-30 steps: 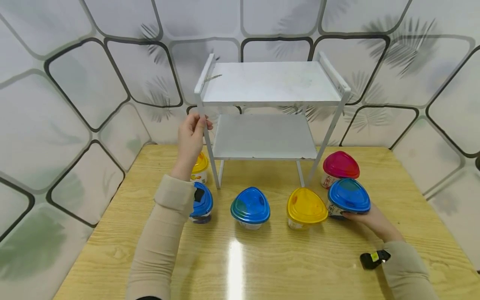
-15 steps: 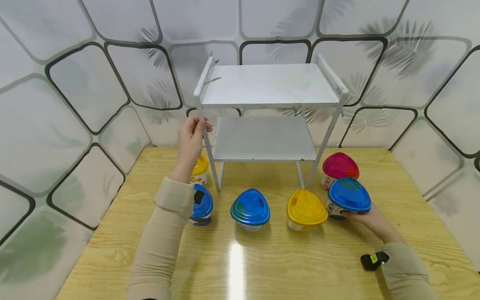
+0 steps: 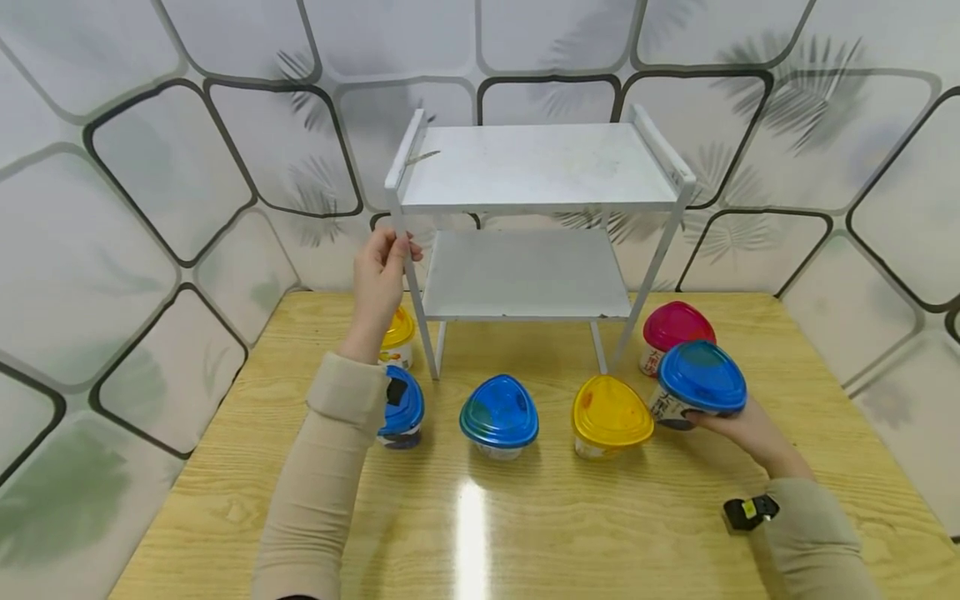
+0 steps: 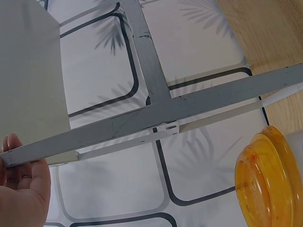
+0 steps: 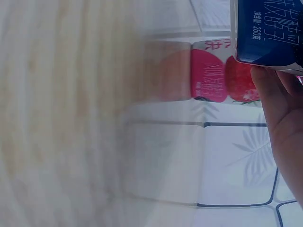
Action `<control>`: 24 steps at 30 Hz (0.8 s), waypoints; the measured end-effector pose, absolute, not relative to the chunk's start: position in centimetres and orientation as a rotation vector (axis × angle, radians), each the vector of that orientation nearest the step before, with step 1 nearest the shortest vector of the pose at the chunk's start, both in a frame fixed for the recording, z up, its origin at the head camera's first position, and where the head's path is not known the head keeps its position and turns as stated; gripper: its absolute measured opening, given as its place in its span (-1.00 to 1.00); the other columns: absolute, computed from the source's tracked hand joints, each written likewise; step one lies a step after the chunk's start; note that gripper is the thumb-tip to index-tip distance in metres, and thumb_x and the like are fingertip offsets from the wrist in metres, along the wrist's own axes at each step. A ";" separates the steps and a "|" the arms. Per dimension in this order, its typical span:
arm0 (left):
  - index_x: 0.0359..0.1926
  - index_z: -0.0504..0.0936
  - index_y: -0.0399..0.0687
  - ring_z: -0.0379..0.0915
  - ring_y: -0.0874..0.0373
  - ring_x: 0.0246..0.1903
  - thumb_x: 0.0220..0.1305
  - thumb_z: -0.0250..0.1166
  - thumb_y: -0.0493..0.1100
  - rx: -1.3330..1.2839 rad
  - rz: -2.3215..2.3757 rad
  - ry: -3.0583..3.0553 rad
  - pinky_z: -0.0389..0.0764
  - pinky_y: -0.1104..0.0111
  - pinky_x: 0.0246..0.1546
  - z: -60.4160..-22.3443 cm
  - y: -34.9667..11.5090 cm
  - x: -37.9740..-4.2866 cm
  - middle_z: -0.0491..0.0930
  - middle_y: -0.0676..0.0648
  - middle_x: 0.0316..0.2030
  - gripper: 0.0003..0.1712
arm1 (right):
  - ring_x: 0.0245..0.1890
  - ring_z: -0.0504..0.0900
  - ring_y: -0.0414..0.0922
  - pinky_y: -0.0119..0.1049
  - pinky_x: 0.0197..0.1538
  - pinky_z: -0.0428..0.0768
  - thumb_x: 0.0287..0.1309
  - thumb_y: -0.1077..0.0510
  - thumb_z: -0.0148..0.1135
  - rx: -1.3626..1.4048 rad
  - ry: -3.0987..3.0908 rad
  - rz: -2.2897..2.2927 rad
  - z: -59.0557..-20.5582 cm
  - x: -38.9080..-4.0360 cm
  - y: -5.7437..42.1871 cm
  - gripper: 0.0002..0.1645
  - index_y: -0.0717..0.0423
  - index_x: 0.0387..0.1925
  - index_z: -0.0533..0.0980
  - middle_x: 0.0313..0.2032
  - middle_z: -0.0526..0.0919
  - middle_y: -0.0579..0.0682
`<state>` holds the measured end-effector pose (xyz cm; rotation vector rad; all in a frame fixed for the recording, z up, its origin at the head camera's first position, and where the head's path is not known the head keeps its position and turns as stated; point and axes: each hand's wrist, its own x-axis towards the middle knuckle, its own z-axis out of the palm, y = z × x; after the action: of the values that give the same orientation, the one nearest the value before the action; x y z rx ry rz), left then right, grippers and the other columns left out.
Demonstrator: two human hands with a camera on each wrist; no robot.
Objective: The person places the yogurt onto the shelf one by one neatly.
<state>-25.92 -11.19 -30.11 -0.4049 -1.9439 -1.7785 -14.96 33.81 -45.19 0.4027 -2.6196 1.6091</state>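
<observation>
My left hand (image 3: 378,279) grips the front left leg of a white two-tier shelf (image 3: 536,167). In the left wrist view its fingers curl round that grey-white metal leg (image 4: 118,124). On the right, my right hand (image 3: 753,433) holds a blue-lidded tub (image 3: 702,375) by its side, slightly tilted. The right wrist view shows the thumb pressed along the tub's dark blue printed wall (image 5: 265,35). Right behind it stands a red-lidded tub (image 3: 678,325), with a strawberry printed on its wall.
Before the shelf stand another blue-lidded tub (image 3: 500,412) and a yellow-lidded tub (image 3: 611,412). By the left sleeve are a further blue-lidded tub (image 3: 403,408) and a second yellow-lidded tub (image 3: 400,329), both partly covered by the arm. Patterned walls close off the wooden table (image 3: 540,533).
The blue-lidded tub in my right hand has risen a little and tipped, in the last half second. My left hand keeps its hold on the shelf leg.
</observation>
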 end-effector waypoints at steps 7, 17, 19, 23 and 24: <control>-0.27 0.40 -0.46 0.44 0.21 -0.43 0.31 -0.05 -0.27 -0.408 -1.773 -1.945 0.51 0.39 -0.27 -30.1 -11.2 -26.0 0.49 -0.20 -0.42 -0.76 | -0.06 0.30 -0.44 -0.60 -0.16 0.38 -0.04 0.47 0.17 0.437 -2.569 1.657 -43.7 -14.9 33.4 -0.14 0.19 0.28 0.01 -0.02 0.27 -0.38; -0.27 0.40 -0.46 0.44 0.22 -0.43 0.31 -0.05 -0.28 -0.426 -1.790 -1.930 0.52 0.32 -0.24 -30.0 -11.2 -26.0 0.49 -0.15 -0.43 -0.77 | -0.05 0.33 -0.38 -0.60 -0.15 0.39 -0.07 0.53 0.14 0.496 -2.482 1.718 -42.0 -14.9 32.8 -0.13 0.09 0.27 0.05 0.00 0.30 -0.31; -0.27 0.40 -0.46 0.44 0.22 -0.43 0.31 -0.05 -0.28 -0.424 -1.790 -1.933 0.51 0.29 -0.24 -30.0 -11.2 -25.9 0.49 -0.15 -0.43 -0.77 | -0.05 0.34 -0.38 -0.60 -0.14 0.39 -0.08 0.55 0.13 0.519 -2.449 1.744 -41.6 -14.9 32.6 -0.13 0.06 0.26 0.08 0.01 0.32 -0.30; -0.28 0.40 -0.46 0.44 0.23 -0.43 0.31 -0.05 -0.29 -0.418 -1.796 -1.928 0.51 0.24 -0.22 -30.1 -11.2 -26.0 0.49 -0.14 -0.44 -0.78 | -0.03 0.35 -0.35 -0.58 -0.14 0.41 -0.10 0.58 0.12 0.557 -2.399 1.795 -40.8 -14.9 32.2 -0.12 0.03 0.25 0.11 0.01 0.34 -0.26; -0.29 0.40 -0.45 0.44 0.23 -0.43 0.31 -0.05 -0.30 -0.415 -1.797 -1.928 0.51 0.26 -0.23 -30.1 -11.2 -26.0 0.49 -0.13 -0.45 -0.78 | -0.04 0.36 -0.35 -0.58 -0.14 0.41 -0.10 0.58 0.11 0.564 -2.389 1.804 -40.6 -14.9 32.1 -0.13 0.02 0.24 0.12 0.01 0.35 -0.25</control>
<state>-25.97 -11.21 -30.05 -0.4151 -1.9279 -1.7967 -14.89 32.13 -40.56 0.5645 -2.3891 1.8040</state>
